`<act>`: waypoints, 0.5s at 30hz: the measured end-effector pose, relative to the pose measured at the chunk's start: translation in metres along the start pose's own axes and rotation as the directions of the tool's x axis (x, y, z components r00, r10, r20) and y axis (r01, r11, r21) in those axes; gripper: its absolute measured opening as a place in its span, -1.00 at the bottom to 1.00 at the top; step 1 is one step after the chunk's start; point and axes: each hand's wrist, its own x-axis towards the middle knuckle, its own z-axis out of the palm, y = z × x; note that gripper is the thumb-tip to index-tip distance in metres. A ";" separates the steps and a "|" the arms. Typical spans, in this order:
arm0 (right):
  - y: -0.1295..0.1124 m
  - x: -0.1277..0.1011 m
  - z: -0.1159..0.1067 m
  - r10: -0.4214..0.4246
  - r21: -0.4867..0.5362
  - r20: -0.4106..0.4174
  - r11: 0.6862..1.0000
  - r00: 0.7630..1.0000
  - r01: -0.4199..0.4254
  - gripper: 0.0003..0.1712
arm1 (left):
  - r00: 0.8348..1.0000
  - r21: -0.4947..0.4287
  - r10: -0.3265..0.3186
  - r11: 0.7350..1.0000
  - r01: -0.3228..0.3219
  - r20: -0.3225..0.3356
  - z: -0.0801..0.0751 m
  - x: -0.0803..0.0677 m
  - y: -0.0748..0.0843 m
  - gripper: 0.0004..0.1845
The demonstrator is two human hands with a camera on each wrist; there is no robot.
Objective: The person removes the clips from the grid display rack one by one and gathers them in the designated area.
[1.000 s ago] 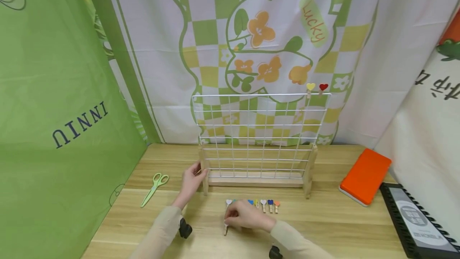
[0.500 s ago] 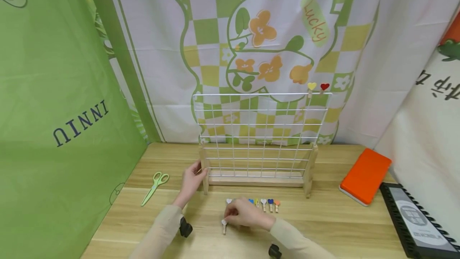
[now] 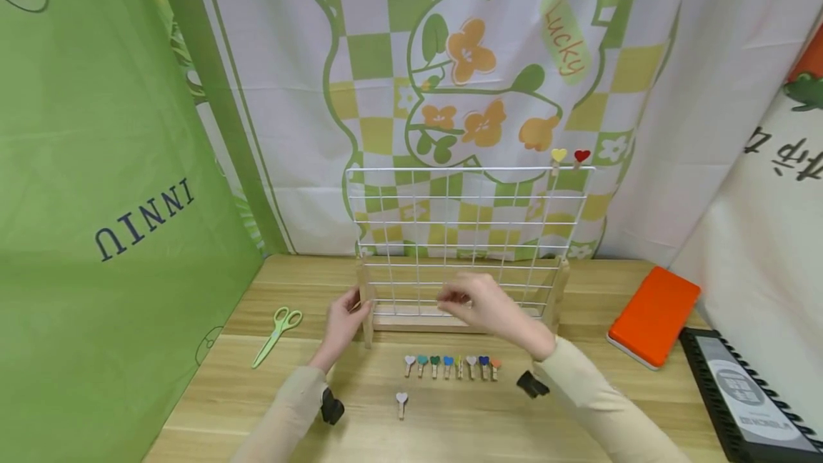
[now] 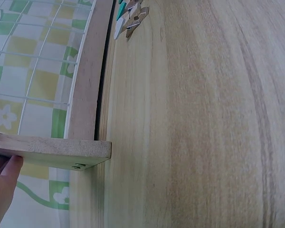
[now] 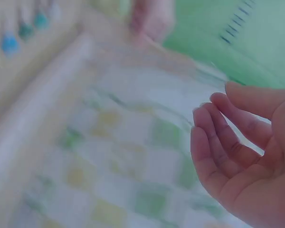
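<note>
My left hand point(image 3: 342, 320) grips the left wooden leg of a desktop wire grid rack, thumb and fingers on either side of the leg point(image 4: 52, 148) in the left wrist view. In front of the lower grid hovers my right hand point(image 3: 486, 306), its fingers point(image 5: 204, 152) loosely bent with nothing between them. A small wooden clothespin with a white heart point(image 3: 401, 404) lies alone on the table. Behind it, several heart-topped clothespins point(image 3: 448, 366) form a row before the rack. Yellow-heart point(image 3: 559, 156) and red-heart point(image 3: 581, 156) clothespins are clipped on the rack's top right wire.
Green scissors point(image 3: 276, 336) lie left of the rack on the wooden table point(image 3: 308, 420). An orange box-like object point(image 3: 654, 316) and a black-edged item with a grey label point(image 3: 739, 384) are at the right. A patterned curtain point(image 3: 276, 127) hangs behind.
My right hand has let go of the white-heart clothespin, leaving it on the table, and has moved up and right toward the grid. The left hand stays on the rack leg.
</note>
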 end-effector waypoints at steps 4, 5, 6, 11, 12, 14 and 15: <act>-0.007 0.012 -0.057 -0.093 -0.107 -0.148 0.991 0.985 0.078 -0.90 | 1.000 0.012 -0.005 1.000 0.005 0.001 -0.001 0.000 0.001 -0.49; -0.009 0.015 -0.070 -0.117 -0.132 -0.180 0.987 0.977 0.094 -0.89 | 1.000 0.012 -0.003 1.000 0.003 0.001 -0.001 0.001 0.001 -0.49; -0.012 0.018 -0.084 -0.147 -0.163 -0.207 0.980 0.967 0.114 -0.88 | 1.000 0.009 -0.002 1.000 0.002 0.000 0.000 0.001 0.001 -0.49; -0.024 0.026 -0.145 -0.205 -0.273 -0.300 0.954 0.931 0.122 -0.82 | 1.000 -0.007 -0.008 1.000 0.008 -0.004 0.000 0.001 0.001 -0.48; -0.025 0.026 -0.156 -0.209 -0.295 -0.316 0.949 0.925 0.113 -0.82 | 1.000 -0.006 -0.008 1.000 0.008 -0.005 0.000 0.001 0.001 -0.49; -0.026 0.028 -0.177 -0.208 -0.329 -0.343 0.940 0.916 0.091 -0.82 | 1.000 -0.003 -0.006 1.000 0.006 -0.004 0.001 0.001 0.000 -0.49; -0.026 0.028 -0.187 -0.201 -0.346 -0.353 0.935 0.914 0.072 -0.82 | 1.000 -0.002 -0.008 1.000 0.008 -0.002 0.001 0.000 0.004 -0.50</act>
